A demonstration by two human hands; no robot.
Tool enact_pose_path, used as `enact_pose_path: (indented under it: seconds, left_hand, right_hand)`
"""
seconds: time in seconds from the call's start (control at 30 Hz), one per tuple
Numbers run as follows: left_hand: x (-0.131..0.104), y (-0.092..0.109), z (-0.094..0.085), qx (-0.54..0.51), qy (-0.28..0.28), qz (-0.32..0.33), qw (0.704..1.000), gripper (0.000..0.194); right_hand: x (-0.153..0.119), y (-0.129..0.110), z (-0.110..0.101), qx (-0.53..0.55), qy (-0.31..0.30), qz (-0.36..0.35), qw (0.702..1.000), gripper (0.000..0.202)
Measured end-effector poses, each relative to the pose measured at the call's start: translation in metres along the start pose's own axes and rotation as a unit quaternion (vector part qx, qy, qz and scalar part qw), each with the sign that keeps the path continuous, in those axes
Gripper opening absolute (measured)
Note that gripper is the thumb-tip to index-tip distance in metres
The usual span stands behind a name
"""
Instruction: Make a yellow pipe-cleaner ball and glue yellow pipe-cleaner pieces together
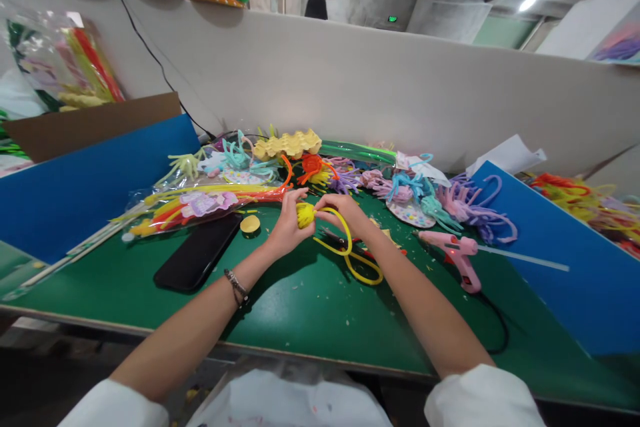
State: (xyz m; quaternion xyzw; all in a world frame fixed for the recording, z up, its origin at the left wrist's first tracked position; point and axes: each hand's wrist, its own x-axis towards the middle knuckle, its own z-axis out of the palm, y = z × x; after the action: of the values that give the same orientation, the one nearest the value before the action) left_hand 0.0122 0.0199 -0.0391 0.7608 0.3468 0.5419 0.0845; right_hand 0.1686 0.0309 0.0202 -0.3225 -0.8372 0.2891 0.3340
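Above the middle of the green table, my left hand (289, 225) has its fingers wrapped round a yellow bundle (305, 215) of fuzzy stems. My right hand (345, 211) touches the bundle's right side, its fingers closed in a pinch on a yellow stem (367, 278). That stem loops down to the right and curls over the tabletop. Under and behind the loop lies a dark-bladed tool with red handles (356, 240), partly covered by my right hand and forearm.
A black phone (199, 253) and round yellow lid (250, 225) lie left. A pink glue gun (457, 255) with cord lies right. Colourful stem pieces (400, 187) line the back of the green table (320, 320). Blue boards (95, 180) flank both sides. A person stands beyond the partition.
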Motion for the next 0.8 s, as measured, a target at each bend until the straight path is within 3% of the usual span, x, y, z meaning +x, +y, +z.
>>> enact_pose_path:
  seconds: [0.3,0.57,0.7,0.8]
  left_hand:
    - [0.001,0.007,-0.003,0.064,0.011,0.098,0.993,0.058]
    - [0.003,0.008,-0.008,0.165,-0.002,0.195,0.967,0.056]
    - [0.003,0.009,-0.007,0.159,0.012,0.202,0.966,0.056]
    - [0.003,0.008,-0.006,0.108,0.025,0.149,0.983,0.057]
  right_hand:
    - [-0.002,0.000,0.008,0.100,0.023,0.059,0.993,0.026]
    - [0.001,0.000,0.019,0.203,0.043,0.074,0.975,0.021]
    - [0.004,0.005,0.029,0.220,0.080,0.075,0.969,0.017]
    - [0.004,0.004,0.030,0.194,0.093,0.069,0.974,0.013]
